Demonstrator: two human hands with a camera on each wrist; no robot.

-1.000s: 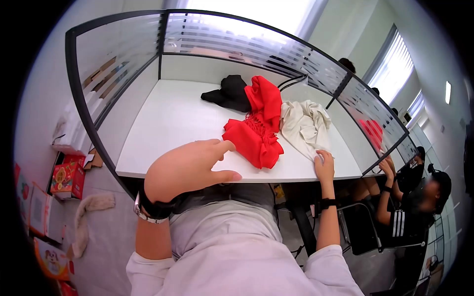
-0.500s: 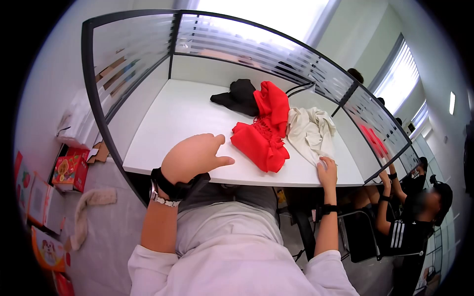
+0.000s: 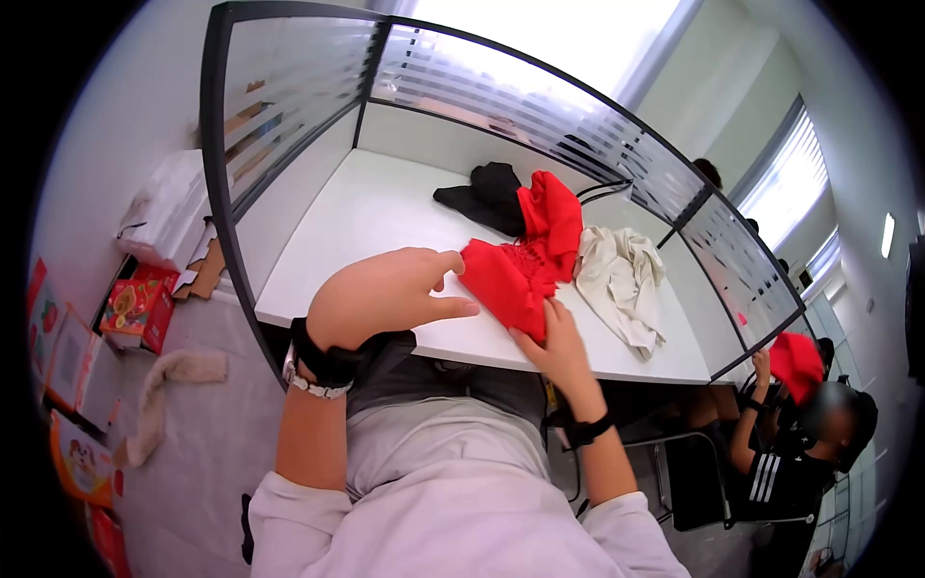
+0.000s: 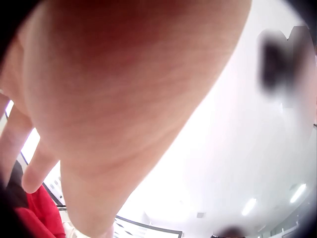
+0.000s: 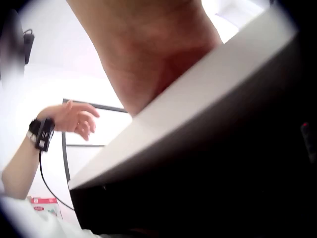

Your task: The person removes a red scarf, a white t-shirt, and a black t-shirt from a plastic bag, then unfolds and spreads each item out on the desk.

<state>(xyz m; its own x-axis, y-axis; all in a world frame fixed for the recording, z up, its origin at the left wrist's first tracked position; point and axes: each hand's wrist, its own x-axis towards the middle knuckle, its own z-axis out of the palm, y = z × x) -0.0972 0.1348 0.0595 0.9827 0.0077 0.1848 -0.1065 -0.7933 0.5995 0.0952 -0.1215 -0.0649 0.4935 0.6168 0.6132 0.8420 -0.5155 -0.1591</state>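
A red fringed scarf [image 3: 511, 284] lies bunched on the white desk [image 3: 385, 207], one part stretching toward the back. Over the desk's front left, my left hand [image 3: 385, 294] hovers with relaxed fingers and thumb apart, its fingertips close to the scarf's left side. My right hand [image 3: 559, 354] is at the scarf's near end, fingers stretched along its edge and thumb spread to the left. In the right wrist view, the desk edge hides those fingertips. A black cloth [image 3: 487, 197] lies behind the scarf, and a crumpled cream cloth [image 3: 621, 284] to its right.
Framed partition panels [image 3: 520, 87] enclose the desk at the back and sides. Dark cables [image 3: 607, 188] come over the back edge. Boxes [image 3: 140, 308] and a beige strip of cloth [image 3: 159, 395] lie on the floor at left. Another person [image 3: 800, 433] sits at right, holding red cloth.
My right hand has moved left from the cream cloth to the red scarf's near end. The left hand still hovers left of the scarf. At right, the other person's red cloth has come into clearer view.
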